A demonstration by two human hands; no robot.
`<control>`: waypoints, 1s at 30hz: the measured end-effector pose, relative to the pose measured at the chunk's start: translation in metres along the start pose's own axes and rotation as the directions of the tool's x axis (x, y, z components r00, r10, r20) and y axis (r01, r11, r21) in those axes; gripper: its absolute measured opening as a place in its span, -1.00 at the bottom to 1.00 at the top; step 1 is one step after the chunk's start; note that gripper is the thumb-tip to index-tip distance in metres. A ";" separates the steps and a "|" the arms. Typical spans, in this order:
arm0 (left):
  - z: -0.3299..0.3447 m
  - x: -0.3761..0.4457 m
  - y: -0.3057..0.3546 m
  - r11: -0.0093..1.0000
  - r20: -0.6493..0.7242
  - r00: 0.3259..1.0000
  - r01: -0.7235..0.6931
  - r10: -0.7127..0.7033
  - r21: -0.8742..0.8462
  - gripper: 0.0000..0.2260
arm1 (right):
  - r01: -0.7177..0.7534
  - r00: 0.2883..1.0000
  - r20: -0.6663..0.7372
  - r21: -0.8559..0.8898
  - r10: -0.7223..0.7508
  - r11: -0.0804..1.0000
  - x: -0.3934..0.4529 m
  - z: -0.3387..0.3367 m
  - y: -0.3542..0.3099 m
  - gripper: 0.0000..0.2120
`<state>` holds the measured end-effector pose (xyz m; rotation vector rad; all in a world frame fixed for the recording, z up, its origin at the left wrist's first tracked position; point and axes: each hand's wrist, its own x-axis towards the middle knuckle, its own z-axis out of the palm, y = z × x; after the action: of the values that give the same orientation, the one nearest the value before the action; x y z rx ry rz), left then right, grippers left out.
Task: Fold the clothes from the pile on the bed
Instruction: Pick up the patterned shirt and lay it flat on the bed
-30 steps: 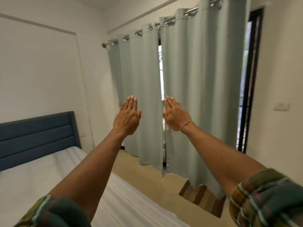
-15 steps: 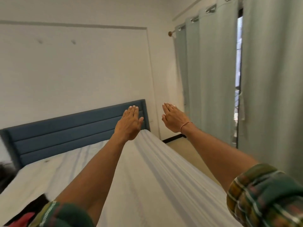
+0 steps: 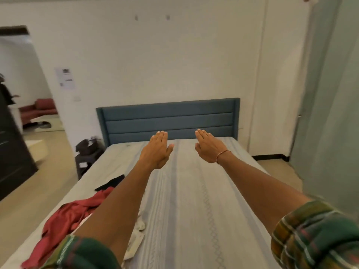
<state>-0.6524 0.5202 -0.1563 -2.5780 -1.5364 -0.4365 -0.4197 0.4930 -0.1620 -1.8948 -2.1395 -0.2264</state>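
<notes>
Left hand: we see the left hand [image 3: 158,151] held out flat in the air over the bed [image 3: 194,191], palm down, fingers straight and together, holding nothing.

Right hand: the right hand [image 3: 208,149] is likewise extended, fingers straight, empty; a thin bracelet [image 3: 222,155] sits at the wrist.

Sleeves: rolled plaid sleeves [image 3: 314,237] show at the near edge on both arms.

Pile: the clothes lie on the near-left part of the bed. We make out a red garment [image 3: 67,222], crumpled, a pale cream garment [image 3: 137,232] partly hidden under the left forearm, and a black item [image 3: 111,182] a little farther along the left edge.

Poor view: the black item is small and flat; it may be a garment, but we cannot tell.

Key relation: the pile lies near and left of both hands, well behind the fingertips, which point toward the far headboard [image 3: 169,119]. The left hand is the nearer one. The red garment's long axis runs roughly from near-left to far-right.

Bed surface: the striped sheet is bare on the centre and right, so we judge that folding space.

Stage: nothing is folded yet; we judge the task at its start.

Next move, as we judge it: draw the left hand back and down to the red garment.
</notes>
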 end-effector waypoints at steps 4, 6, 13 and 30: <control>0.024 -0.025 -0.036 0.991 0.032 0.992 0.121 -0.123 0.065 -0.42 | 0.099 0.993 0.062 0.071 -0.103 0.993 0.019 0.040 -0.033 -0.46; 0.035 -0.039 -0.050 0.980 0.049 0.983 0.173 -0.178 0.099 -0.42 | 0.148 0.982 0.100 0.108 -0.159 0.983 0.025 0.058 -0.046 -0.46; 0.074 -0.090 -0.094 0.939 0.103 0.938 0.315 -0.330 0.139 -0.44 | 0.291 0.897 0.270 0.237 -0.350 0.927 0.038 0.125 -0.088 -0.44; 0.131 -0.233 -0.155 0.782 0.323 0.719 0.607 -0.616 0.140 -0.55 | 0.424 0.673 0.488 0.362 -0.556 0.830 0.008 0.232 -0.201 -0.61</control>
<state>-0.8674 0.4299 -0.3584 -2.1318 -2.5134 0.0208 -0.6421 0.5430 -0.3674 -1.3078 -2.9094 0.5529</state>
